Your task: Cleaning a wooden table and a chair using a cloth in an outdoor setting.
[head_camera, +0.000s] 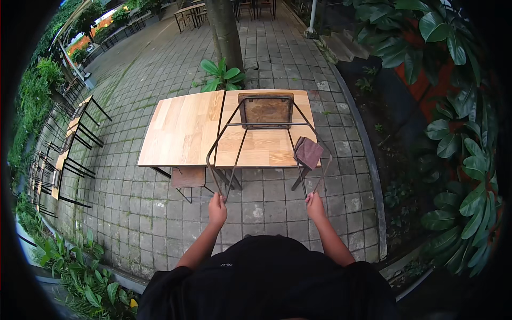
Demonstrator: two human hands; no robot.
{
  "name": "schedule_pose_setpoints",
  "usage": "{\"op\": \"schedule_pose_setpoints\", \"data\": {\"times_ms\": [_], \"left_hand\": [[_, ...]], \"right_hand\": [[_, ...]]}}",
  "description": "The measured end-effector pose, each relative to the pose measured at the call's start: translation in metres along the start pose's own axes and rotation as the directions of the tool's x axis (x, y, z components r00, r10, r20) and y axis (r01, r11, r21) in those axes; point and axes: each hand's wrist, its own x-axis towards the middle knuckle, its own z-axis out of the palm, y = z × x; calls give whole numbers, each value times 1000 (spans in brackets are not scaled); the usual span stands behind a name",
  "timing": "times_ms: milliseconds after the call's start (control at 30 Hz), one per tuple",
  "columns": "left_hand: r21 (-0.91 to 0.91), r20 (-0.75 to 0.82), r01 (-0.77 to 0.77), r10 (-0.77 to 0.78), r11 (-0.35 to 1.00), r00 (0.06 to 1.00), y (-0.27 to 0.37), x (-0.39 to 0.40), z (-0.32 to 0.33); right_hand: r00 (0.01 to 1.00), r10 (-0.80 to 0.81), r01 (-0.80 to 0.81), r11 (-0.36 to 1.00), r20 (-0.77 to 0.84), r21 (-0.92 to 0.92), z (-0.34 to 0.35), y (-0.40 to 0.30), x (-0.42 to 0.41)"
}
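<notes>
My left hand and my right hand each grip a leg end of a metal-framed stool. Its wooden seat is tipped away from me, underside in view, over the right one of two wood-topped tables. Whether the seat rests on the tabletop or hovers just above it, I cannot tell. The thin dark legs spread toward me past the table's front edge. Seen behind the right-hand legs, a folded brown cloth lies at the front right corner of that table.
The second table adjoins on the left, with another stool partly under its front edge. A tree trunk and a leafy plant stand behind. A kerb edges the paving on the right. More tables line the far left.
</notes>
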Motion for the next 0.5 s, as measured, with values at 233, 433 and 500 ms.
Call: {"op": "schedule_pose_setpoints", "data": {"times_ms": [233, 433, 500], "left_hand": [[66, 320, -157, 128, 985, 939, -14, 18, -38], [-194, 274, 238, -180, 952, 945, -43, 159, -34], [-147, 434, 459, -360, 876, 826, 38, 199, 1]], "right_hand": [[988, 103, -107, 994, -118, -27, 39, 57, -32], [996, 85, -84, 996, -39, 19, 64, 64, -39], [988, 124, -126, 992, -88, -11, 58, 83, -47]]}}
